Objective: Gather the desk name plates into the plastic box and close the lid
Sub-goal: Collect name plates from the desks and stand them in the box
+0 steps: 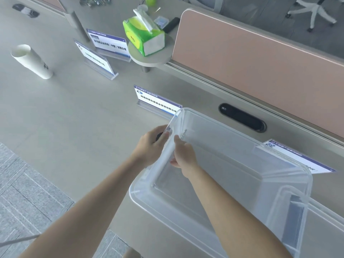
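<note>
A clear plastic box (323, 220) stands at the desk's near right, with a dark latch (294, 211) on its end. Its translucent lid (232, 155) is tilted up over it. My left hand (150, 144) grips the lid's left edge from outside, at a small dark clip. My right hand (183, 155) curls its fingers over the same edge from inside. Two acrylic name plates (109, 42) (95, 58) stand at the far left. A third plate (158, 101) stands just behind the lid. Another plate (301, 159) lies to the right, partly hidden by plastic.
A green tissue pack (143, 36) sits on a round shelf (149, 58). A white paper cup (31, 60) lies on its side at the far left. A black cable slot (242, 118) and a pink partition (260, 62) run along the desk's back. Grey carpet (28, 192) lies below.
</note>
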Demonstrator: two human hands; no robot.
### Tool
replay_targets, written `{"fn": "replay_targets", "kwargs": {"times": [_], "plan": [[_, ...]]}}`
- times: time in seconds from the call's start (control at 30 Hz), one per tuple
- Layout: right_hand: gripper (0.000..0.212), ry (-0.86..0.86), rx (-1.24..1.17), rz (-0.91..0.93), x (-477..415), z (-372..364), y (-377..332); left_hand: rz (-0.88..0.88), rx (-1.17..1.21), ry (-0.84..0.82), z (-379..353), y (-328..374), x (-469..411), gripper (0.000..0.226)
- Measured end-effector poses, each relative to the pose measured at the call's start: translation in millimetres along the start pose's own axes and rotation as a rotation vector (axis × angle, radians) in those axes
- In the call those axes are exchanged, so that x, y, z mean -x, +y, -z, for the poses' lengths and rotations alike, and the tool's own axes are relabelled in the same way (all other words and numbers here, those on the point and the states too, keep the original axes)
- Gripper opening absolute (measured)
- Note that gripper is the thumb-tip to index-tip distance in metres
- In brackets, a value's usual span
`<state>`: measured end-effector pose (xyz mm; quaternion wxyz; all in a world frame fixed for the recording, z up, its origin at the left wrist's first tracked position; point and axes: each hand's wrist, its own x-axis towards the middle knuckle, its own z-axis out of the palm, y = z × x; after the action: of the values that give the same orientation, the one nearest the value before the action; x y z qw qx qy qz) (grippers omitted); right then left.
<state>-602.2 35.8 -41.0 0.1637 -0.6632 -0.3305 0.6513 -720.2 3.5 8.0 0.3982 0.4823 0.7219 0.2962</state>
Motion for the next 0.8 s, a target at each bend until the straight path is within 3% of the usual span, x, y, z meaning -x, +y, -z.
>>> {"fn": "replay_targets", "kwargs": {"times": [0.4, 0.6, 0.8], "plan": [[0.040, -0.003, -0.192, -0.064, 3, -8, 1, 0.011, 0.001, -0.010, -2, 4, 3, 0.026], [0.040, -0.051, -0.300, -0.133, 13, -13, -8, 0.021, -0.032, -0.019, 2, 13, 10, 0.036], [0.069, -0.027, -0.256, -0.179, 32, -8, -20, -0.034, -0.096, -0.011, 17, 25, 14, 0.052]]}}
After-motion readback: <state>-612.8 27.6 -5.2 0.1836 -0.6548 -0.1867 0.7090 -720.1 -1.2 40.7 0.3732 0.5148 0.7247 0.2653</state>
